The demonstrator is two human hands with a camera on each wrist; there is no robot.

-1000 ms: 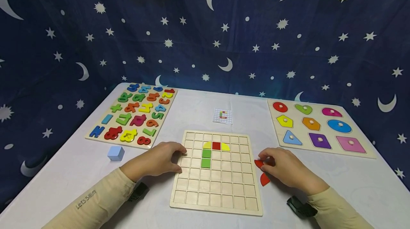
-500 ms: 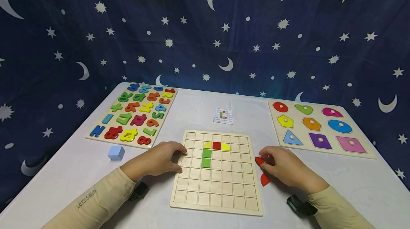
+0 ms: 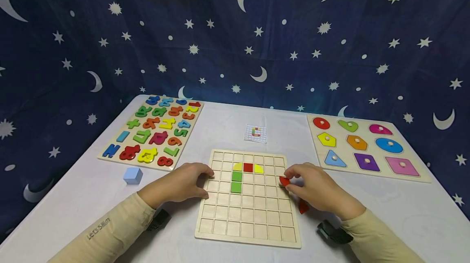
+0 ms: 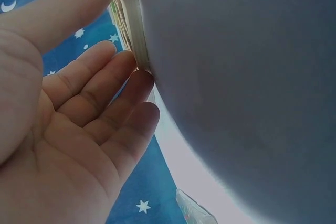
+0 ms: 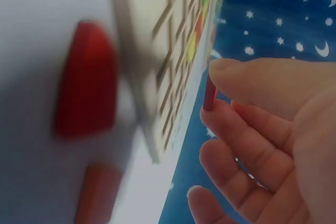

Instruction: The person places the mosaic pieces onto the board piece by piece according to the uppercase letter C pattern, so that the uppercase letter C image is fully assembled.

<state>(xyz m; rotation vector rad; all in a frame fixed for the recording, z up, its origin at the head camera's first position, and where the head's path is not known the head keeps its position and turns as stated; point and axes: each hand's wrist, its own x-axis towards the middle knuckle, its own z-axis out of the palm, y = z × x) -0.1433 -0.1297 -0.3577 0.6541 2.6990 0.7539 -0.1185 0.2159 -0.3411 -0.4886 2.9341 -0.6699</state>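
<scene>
My left hand (image 3: 187, 181) rests with relaxed fingers against the left edge of a wooden grid board (image 3: 247, 228). In the left wrist view, its thumb and fingertips meet the board's edge (image 4: 135, 30). My right hand (image 3: 317, 187) pinches a red quarter-circle tile (image 3: 284, 181) between thumb and forefinger, over the board's right border. Edge-on, the same tile (image 5: 209, 95) shows in the right wrist view. Two green squares (image 3: 236, 181), a red square (image 3: 248, 168) and two yellow quarter-circles (image 3: 258, 168) sit in the grid's cells.
Beneath my right hand lies another red tile (image 3: 303, 206); an orange-red piece (image 5: 100, 195) shows beside it in the right wrist view. A pattern card (image 3: 255, 133) lies behind the board. Around stand a number puzzle (image 3: 123, 147), a blue cube (image 3: 133, 176) and a knobbed shape puzzle (image 3: 343, 140).
My right hand has lifted the red quarter-circle tile from beside the board and moved left with it, over the board's right edge. My left hand has stayed put.
</scene>
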